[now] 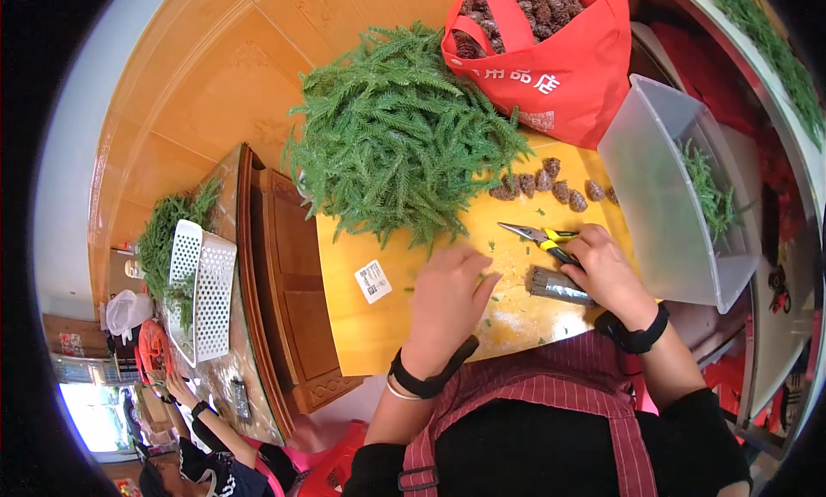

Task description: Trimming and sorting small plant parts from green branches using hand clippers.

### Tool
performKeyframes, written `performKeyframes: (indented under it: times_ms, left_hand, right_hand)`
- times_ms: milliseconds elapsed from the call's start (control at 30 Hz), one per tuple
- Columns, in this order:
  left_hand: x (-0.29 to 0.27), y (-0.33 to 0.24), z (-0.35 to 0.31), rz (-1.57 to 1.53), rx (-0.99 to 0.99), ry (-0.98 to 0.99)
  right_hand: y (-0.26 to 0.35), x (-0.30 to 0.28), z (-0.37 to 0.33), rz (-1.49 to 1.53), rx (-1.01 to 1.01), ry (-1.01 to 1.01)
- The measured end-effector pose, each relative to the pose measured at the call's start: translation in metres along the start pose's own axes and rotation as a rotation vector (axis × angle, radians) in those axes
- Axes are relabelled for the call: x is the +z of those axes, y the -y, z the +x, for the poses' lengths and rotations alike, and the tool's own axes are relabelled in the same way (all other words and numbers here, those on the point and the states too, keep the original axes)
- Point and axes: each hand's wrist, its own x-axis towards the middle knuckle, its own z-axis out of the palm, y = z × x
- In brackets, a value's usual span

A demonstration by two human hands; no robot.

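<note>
My left hand lies palm down on the yellow wooden board, fingers spread, holding nothing, just below a big heap of green fir-like sprigs. My right hand rests on the handles of yellow-and-black pliers, whose jaws point left. A bundle of thin dark wires lies under that hand. A row of small brown pine cones sits above the pliers.
A red bag full of pine cones stands at the back. A clear plastic bin with a few green sprigs is at the right. At far left, another person works near white baskets and more greenery.
</note>
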Motion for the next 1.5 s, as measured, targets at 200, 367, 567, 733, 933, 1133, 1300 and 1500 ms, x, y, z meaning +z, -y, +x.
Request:
performKeyframes:
  times_ms: [200,367,567,733,933,1133,1300,1500]
  left_hand:
    - [0.027,0.007,0.068,0.037,0.158,-0.079]
    - [0.063,0.018,0.091,0.310,0.183,-0.063]
    - [0.071,0.009,0.100,0.408,0.106,-0.013]
    - [0.064,0.014,0.096,0.331,0.083,0.033]
    - [0.024,0.003,0.083,-0.379,0.072,-0.084]
    - [-0.026,0.000,0.047,-1.179,-0.207,-0.202]
    - [-0.023,0.008,0.019,-1.429,-0.242,-0.216]
    - [-0.007,-0.002,0.016,-1.670,-0.226,-0.217]
  right_hand:
    - [0.017,-0.007,0.002,0.083,0.019,-0.096]
    - [0.029,-0.006,-0.006,0.162,-0.094,0.042]
    - [0.043,0.007,0.001,0.052,-0.170,-0.110]
    - [0.047,0.025,0.011,-0.165,-0.218,-0.055]
    - [0.051,0.023,0.037,0.127,-0.023,-0.019]
    - [0.054,0.001,0.068,0.863,0.132,-0.184]
    - [0.060,-0.028,0.060,1.208,0.040,-0.441]
    - [0.058,-0.049,0.038,1.699,0.047,-0.457]
